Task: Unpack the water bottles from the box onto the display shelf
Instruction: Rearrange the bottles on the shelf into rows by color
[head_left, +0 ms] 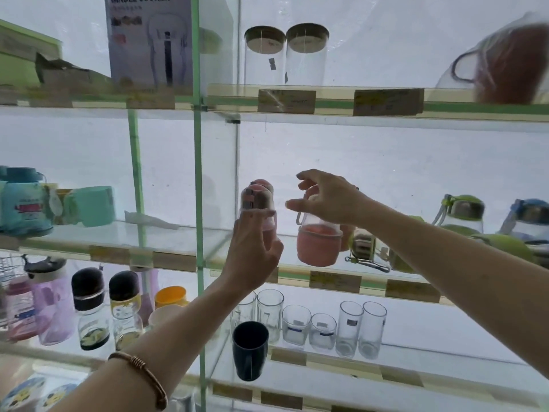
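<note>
Two pink water bottles are at the middle glass shelf [166, 242]. My left hand [252, 254] grips the left pink bottle [257, 199] round its body from the front, hiding its lower half; its domed pink cap shows above my fingers. The right pink bottle [318, 246] stands on the shelf with a clear upper part and a white strap loop. My right hand [326, 200] hovers on its top with fingers spread, covering the cap. The box is not in view.
Green and blue bottles [459, 214] and a clip-top jar [364, 243] stand to the right on the same shelf, teal bottles [23, 200] at far left. Drinking glasses [361, 328] and a dark cup [250, 349] fill the shelf below; glass jars [285, 55] stand above.
</note>
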Demonstrator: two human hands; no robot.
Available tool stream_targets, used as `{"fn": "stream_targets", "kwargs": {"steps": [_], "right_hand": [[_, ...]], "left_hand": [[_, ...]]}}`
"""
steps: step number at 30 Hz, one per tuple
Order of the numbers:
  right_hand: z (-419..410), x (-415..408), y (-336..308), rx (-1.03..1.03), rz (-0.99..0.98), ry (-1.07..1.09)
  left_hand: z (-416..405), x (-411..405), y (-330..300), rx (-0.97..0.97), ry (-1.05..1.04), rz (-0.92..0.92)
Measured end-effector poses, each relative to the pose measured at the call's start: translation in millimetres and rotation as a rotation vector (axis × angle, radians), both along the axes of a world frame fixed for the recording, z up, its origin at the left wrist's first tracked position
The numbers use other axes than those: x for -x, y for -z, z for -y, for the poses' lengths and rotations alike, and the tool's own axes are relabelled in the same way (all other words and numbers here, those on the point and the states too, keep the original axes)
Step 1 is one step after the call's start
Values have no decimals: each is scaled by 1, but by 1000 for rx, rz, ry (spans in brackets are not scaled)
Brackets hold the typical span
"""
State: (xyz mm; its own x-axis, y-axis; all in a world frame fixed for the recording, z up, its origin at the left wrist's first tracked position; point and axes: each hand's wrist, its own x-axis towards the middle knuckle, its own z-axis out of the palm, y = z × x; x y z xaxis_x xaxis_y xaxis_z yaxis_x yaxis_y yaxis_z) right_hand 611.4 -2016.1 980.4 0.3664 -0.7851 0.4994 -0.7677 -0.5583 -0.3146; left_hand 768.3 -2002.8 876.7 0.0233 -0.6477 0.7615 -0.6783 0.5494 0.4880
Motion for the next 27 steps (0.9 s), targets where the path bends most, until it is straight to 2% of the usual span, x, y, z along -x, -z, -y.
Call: {"fn": "stream_targets", "kwargs": {"steps": [3,7,15,23,27], "right_hand": [[-8,13,-3,4,-25,24],[-7,41,-10,-1,-55,78],[30,84,-5,-57,-29,129],[86,109,-2,-102,-90,174],[105,109,7,-131,-93,159]], "left_hand": [[2,18,-7,0,43,118],[11,44,-22,-121,151,47],[54,82,-42,-196,103,72],[90,96,-35,-261,55,-16],[99,97,-29,-262,125,-122]]}}
